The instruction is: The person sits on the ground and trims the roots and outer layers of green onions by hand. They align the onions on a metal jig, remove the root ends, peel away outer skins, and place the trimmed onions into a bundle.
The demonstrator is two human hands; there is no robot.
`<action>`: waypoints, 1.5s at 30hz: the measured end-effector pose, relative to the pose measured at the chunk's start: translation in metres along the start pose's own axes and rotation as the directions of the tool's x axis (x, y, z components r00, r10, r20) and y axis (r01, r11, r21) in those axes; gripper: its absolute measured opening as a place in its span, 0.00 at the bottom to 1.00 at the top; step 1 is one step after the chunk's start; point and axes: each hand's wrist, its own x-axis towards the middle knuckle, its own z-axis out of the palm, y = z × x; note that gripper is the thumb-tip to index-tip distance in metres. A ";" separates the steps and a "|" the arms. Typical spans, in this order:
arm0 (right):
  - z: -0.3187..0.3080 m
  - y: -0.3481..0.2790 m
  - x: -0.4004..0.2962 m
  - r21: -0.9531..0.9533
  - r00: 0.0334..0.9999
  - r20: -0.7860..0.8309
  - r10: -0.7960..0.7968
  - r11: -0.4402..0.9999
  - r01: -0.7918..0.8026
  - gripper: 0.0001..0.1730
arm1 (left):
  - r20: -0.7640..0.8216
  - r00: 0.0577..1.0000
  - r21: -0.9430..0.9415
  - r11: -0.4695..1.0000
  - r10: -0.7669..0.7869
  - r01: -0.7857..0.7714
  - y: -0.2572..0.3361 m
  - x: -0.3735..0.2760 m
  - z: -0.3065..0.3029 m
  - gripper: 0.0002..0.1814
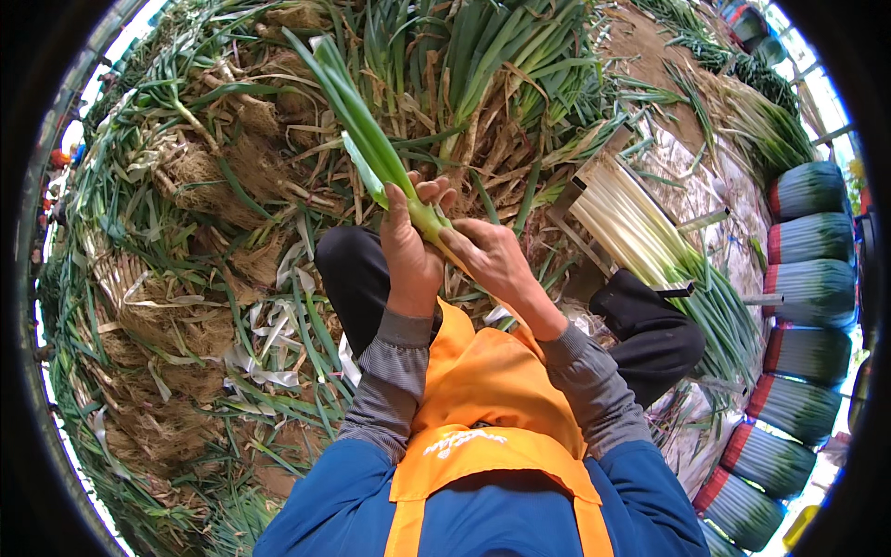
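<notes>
A single green onion stalk [376,143] slants across my lap, its green leaves pointing up and away to the left. My left hand [414,240] grips it below the leaves, thumb along one side and fingers around the other. Just lower down, my right hand [491,254] pinches the paler shank with thumb and fingers. The root end is mostly hidden by my right hand and wrist. To the right, a metal frame [583,240] holds a bundle of trimmed green onions [637,216], white ends towards the back left.
Untrimmed green onions [487,76] are heaped in front. Rooted stalks [257,174] and peeled leaf scraps [275,341] cover the ground at left. Wrapped bundles [811,292] line the right edge beside a pale ground sheet [738,237]. My bent knee [647,327] is close to the frame.
</notes>
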 end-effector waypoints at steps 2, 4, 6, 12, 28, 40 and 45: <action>0.002 0.008 0.008 0.223 0.999 0.022 0.036 0.974 -0.040 0.20 | 0.025 0.998 0.095 0.994 0.053 -0.055 -0.001 -0.002 0.005 0.25; -0.002 0.011 0.006 0.212 0.996 0.062 0.068 0.974 -0.079 0.19 | 0.034 0.997 0.156 0.985 0.069 -0.074 -0.001 -0.005 0.008 0.25; -0.005 0.012 0.003 0.145 0.996 0.066 0.067 0.986 -0.076 0.16 | 0.083 0.995 0.209 0.975 0.051 -0.068 -0.004 -0.007 0.002 0.25; 0.000 0.021 -0.012 0.019 0.995 -0.063 0.081 0.997 -0.080 0.13 | 0.200 0.979 0.131 0.991 -0.033 0.007 -0.012 -0.016 -0.012 0.27; -0.022 0.072 -0.025 -0.102 0.989 -0.126 -0.072 0.993 0.059 0.27 | 0.254 0.967 -0.063 0.997 -0.031 0.048 0.030 0.009 -0.002 0.34; 0.007 0.015 -0.026 -0.437 0.884 -0.243 -0.400 0.859 0.268 0.18 | 0.114 0.988 0.128 0.987 -0.108 0.093 -0.003 -0.013 0.013 0.39; 0.006 0.027 -0.017 -0.443 0.869 -0.307 -0.388 0.867 0.231 0.17 | 0.121 0.984 0.168 0.980 -0.132 0.110 -0.022 -0.027 0.019 0.34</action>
